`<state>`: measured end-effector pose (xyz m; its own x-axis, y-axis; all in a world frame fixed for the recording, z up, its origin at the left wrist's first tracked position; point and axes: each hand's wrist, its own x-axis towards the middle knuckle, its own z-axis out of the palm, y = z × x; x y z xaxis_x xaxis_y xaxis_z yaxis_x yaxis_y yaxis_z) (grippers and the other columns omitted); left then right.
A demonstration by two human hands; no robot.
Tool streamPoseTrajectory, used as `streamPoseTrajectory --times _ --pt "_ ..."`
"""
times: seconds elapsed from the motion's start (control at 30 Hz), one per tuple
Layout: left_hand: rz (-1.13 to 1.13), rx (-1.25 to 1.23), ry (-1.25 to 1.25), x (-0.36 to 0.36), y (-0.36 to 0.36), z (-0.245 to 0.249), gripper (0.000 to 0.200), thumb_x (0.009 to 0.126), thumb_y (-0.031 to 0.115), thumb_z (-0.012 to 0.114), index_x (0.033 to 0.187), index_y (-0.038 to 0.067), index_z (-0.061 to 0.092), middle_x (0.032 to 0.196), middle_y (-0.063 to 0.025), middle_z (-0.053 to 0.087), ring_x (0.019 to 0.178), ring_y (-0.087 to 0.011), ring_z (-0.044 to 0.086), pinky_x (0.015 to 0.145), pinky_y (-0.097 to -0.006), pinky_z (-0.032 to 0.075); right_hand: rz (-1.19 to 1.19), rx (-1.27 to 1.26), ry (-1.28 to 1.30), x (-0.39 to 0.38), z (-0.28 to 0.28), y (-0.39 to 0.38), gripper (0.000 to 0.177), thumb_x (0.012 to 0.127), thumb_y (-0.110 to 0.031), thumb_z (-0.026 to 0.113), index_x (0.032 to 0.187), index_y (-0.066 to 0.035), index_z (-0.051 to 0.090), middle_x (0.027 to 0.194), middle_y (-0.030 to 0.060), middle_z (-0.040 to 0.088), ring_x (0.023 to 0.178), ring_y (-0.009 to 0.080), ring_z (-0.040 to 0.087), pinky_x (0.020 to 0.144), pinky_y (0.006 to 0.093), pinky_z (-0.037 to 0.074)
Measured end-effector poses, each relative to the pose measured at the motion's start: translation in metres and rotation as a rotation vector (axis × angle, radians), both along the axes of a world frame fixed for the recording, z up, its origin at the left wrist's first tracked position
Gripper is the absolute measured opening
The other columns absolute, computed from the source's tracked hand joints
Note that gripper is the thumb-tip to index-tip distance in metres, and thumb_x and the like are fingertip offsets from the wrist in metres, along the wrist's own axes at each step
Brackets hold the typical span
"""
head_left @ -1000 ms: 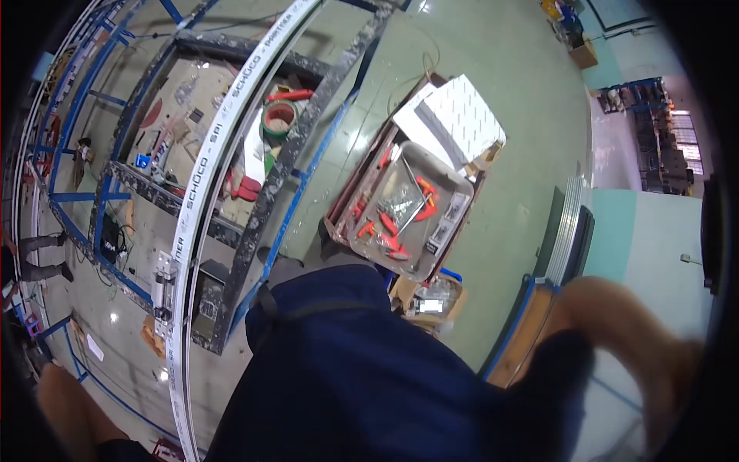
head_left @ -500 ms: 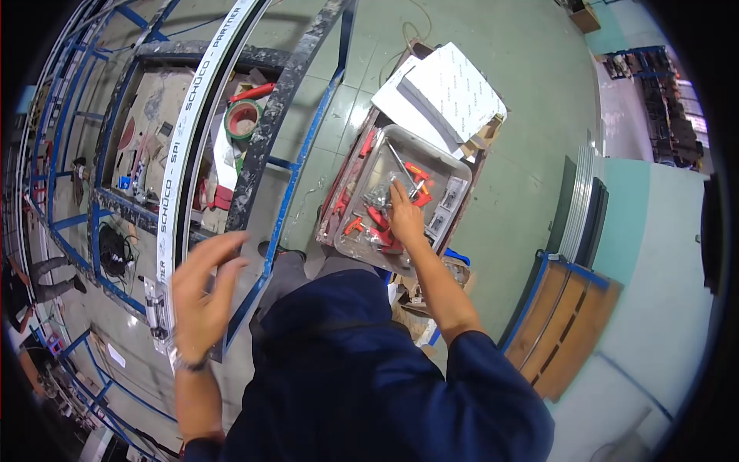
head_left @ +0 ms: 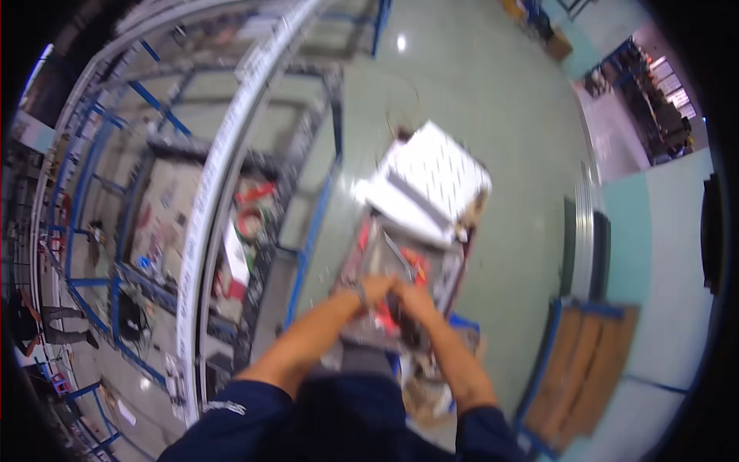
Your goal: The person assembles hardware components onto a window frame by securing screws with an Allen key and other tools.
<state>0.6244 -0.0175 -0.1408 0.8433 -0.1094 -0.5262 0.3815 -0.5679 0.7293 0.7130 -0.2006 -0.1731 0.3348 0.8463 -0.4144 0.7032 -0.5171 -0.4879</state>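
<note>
The green floor (head_left: 516, 146) spreads across the middle of the frame, cut off by the dark rim of the view. At left stands the table (head_left: 256, 312), a blue and speckled dark framework, its far parts smeared by blur. The pale bar (head_left: 197, 223) crosses it from the top centre to the lower left; its lettering is too blurred to read. The brown panel (head_left: 581, 369) is at lower right, edged in blue. At centre, the white sheet (head_left: 446, 165) lies at the upper end of the tray (head_left: 379, 258), with a grey strip (head_left: 419, 196) slanting across it. The forearms and hands hide much of the tray's lower part. Below, the box (head_left: 427, 394) is partly covered and its contents are hard to make out. At far lower left another person (head_left: 68, 325) shows mostly as dark legs.

The left hand (head_left: 377, 288) and right hand (head_left: 413, 300) come together over the tray, close to the red tools (head_left: 387, 317). Fingers blur into one another, so I cannot tell whether either grip is wide or narrow, or what it holds. The tape (head_left: 250, 222) sits on the table, right of the bar. In the tray, a thin rod (head_left: 396, 250) slants above the hands, its lower end unclear
</note>
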Motion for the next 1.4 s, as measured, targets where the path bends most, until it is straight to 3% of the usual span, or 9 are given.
streamPoseTrajectory --times 0.03,0.07,0.17,0.5,0.83,1.17,1.3,1.37,1.4 --pt "0.032 0.0 0.132 0.0 -0.011 -0.044 0.039 0.101 0.033 0.037 0.119 0.012 0.066 0.115 -0.0208 0.069 0.101 -0.0371 0.068 0.086 -0.048 0.053 -0.008 0.082 -0.025 -0.002 0.001 -0.002 0.034 0.086 -0.016 0.06 0.119 -0.012 0.065 0.109 0.0182 0.069 0.094 0.0343 0.069 0.08 0.0451 0.055" --pt "-0.056 0.209 -0.205 -0.007 -0.014 -0.079 0.038 0.1 0.029 0.041 0.121 0.009 0.065 0.116 -0.0209 0.068 0.102 -0.0365 0.068 0.088 -0.0477 0.053 0.072 0.077 -0.104 0.001 -0.016 0.001 0.032 0.089 -0.02 0.057 0.119 -0.01 0.065 0.11 0.0172 0.069 0.094 0.035 0.069 0.081 0.0452 0.055" --pt "-0.144 0.351 -0.193 0.002 -0.008 -0.038 0.023 0.093 0.018 0.05 0.101 0.006 0.068 0.101 -0.018 0.072 0.094 -0.0366 0.071 0.082 -0.0462 0.057 -0.03 0.045 -0.219 -0.008 0.032 0.014 0.031 0.095 -0.039 0.055 0.104 -0.014 0.071 0.097 0.011 0.069 0.082 0.0342 0.069 0.069 0.0481 0.057" --pt "-0.13 0.59 -0.242 0.0 -0.018 -0.046 0.018 0.089 0.016 0.057 0.093 0.008 0.073 0.095 -0.0142 0.074 0.089 -0.0304 0.073 0.073 -0.0428 0.06 -0.113 0.019 -0.283 -0.034 0.032 0.007 0.024 0.086 -0.029 0.06 0.096 -0.01 0.069 0.095 0.0108 0.068 0.075 0.0371 0.07 0.066 0.0503 0.056" --pt "-0.019 0.478 -0.228 0.002 -0.022 -0.03 0.021 0.089 0.02 0.058 0.096 0.006 0.072 0.1 -0.0204 0.071 0.091 -0.036 0.072 0.074 -0.0472 0.059 -0.368 0.083 -0.104 -0.051 0.037 0.022 0.029 0.084 -0.019 0.061 0.109 -0.007 0.068 0.116 0.0143 0.066 0.099 0.038 0.067 0.086 0.0489 0.054" --pt "0.169 0.316 -0.232 0.001 -0.016 -0.026 0.025 0.089 0.024 0.059 0.1 0.005 0.072 0.098 -0.0225 0.071 0.089 -0.0399 0.07 0.079 -0.0495 0.056 -0.614 0.372 0.06 -0.04 0.02 0.024 0.036 0.079 -0.008 0.06 0.114 -0.003 0.066 0.106 0.0229 0.07 0.099 0.0407 0.067 0.09 0.0474 0.052" --pt "0.338 0.199 -0.424 0.003 -0.027 -0.059 0.028 0.088 0.028 0.063 0.097 0.002 0.071 0.093 -0.022 0.071 0.086 -0.0403 0.07 0.078 -0.0493 0.055 -0.744 0.509 0.108 -0.032 0.033 0.021 0.035 0.084 -0.011 0.066 0.117 -0.002 0.066 0.096 0.0182 0.073 0.094 0.0312 0.071 0.084 0.0389 0.054" --pt "0.459 0.002 -0.322 -0.001 -0.029 -0.022 0.03 0.089 0.029 0.064 0.094 0.0 0.071 0.081 -0.0194 0.072 0.08 -0.034 0.072 0.075 -0.0454 0.055 -0.839 0.421 0.185 -0.029 0.075 0.02 0.033 0.087 -0.015 0.068 0.117 -0.001 0.067 0.093 0.0157 0.073 0.091 0.0264 0.071 0.081 0.036 0.054" --pt "0.483 -0.072 -0.274 -0.003 -0.028 -0.009 0.031 0.089 0.029 0.064 0.094 -0.001 0.071 0.079 -0.0187 0.072 0.078 -0.0321 0.072 0.074 -0.0443 0.055 -0.839 0.48 0.148 -0.023 0.034 0.006 0.031 0.089 -0.017 0.069 0.114 0.001 0.068 0.093 0.0138 0.073 0.086 0.0202 0.07 0.078 0.032 0.053"
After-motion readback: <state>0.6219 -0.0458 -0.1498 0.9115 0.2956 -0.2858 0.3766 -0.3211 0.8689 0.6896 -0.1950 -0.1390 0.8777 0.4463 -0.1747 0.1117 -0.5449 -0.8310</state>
